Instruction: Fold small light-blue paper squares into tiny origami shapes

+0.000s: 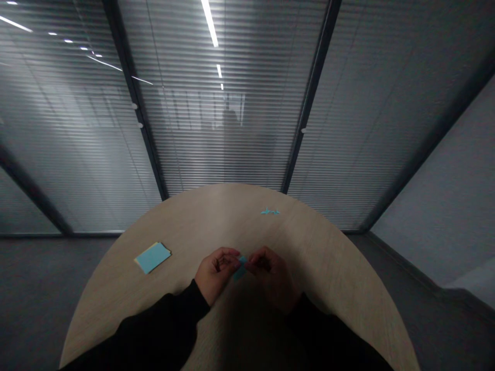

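My left hand (215,274) and my right hand (271,277) meet above the middle of a round light-wood table (209,221). Both pinch a small piece of light-blue paper (240,268) between their fingertips, and the fingers hide part of it. Out to my left lies a stack of light-blue paper sheets (152,257) with a pale yellow sheet showing at its edge. Near the far rim sits a small, flat, irregular scrap of blue paper (269,211), well away from both hands. Black sleeves cover both my forearms.
The table's curved rim runs around the paper and my hands, with a grey floor (38,288) below it on both sides. Beyond the far rim stand glass partitions with horizontal blinds (224,144) and dark frames. A grey wall (436,206) lies to the right.
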`<state>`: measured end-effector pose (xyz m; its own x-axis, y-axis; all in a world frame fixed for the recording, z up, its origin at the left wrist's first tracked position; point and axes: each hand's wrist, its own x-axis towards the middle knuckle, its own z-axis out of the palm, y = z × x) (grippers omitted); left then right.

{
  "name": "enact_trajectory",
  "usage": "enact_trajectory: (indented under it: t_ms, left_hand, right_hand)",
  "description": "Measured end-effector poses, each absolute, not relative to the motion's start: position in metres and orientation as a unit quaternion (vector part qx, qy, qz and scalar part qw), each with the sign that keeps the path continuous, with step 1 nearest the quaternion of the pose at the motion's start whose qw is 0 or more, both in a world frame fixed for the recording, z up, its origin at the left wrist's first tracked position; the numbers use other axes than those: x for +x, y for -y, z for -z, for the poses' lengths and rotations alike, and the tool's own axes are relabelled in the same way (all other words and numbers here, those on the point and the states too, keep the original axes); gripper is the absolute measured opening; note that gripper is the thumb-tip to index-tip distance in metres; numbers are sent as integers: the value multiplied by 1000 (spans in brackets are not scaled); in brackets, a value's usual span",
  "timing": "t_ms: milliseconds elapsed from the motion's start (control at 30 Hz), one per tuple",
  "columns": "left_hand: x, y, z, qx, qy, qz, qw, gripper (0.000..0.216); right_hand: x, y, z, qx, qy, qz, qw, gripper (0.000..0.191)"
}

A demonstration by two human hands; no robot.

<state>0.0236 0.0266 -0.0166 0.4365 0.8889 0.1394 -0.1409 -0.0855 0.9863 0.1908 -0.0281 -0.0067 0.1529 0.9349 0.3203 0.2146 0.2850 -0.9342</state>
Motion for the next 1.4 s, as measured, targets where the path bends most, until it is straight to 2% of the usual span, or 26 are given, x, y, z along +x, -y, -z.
enact_trajectory:
  t_ms: [200, 467, 667, 900, 1133, 1267, 1400]
  left_hand:
    - [23, -26, 18, 635, -334, -379, 585, 42]
    - [20, -24, 15, 649, -361, -362, 563, 43]
    - [21, -24, 13, 673, -375, -340, 540, 41]
    - [22, -26, 12, 686, -365, -393, 492, 34]
    - [21, -26, 16, 663, -371, -380, 527, 37]
    - [22, -25, 16, 646, -331, -369, 581, 38]
    - [22, -26, 11, 584, -313, -390, 639, 40]
  right_hand:
    - [192, 27, 11, -497, 563, -321, 578, 23]
    - [191, 30, 7, -521, 589, -341, 515, 23]
    - [193, 28, 6, -554, 582, -299, 514, 25]
    - [194, 29, 6, -555, 600, -272, 507, 28]
    - [195, 30, 8, -567, 620, -245, 483, 30]
    - [195, 29, 11, -556, 615, -235, 508, 30]
    - [193, 27, 14, -540, 600, -245, 538, 45]
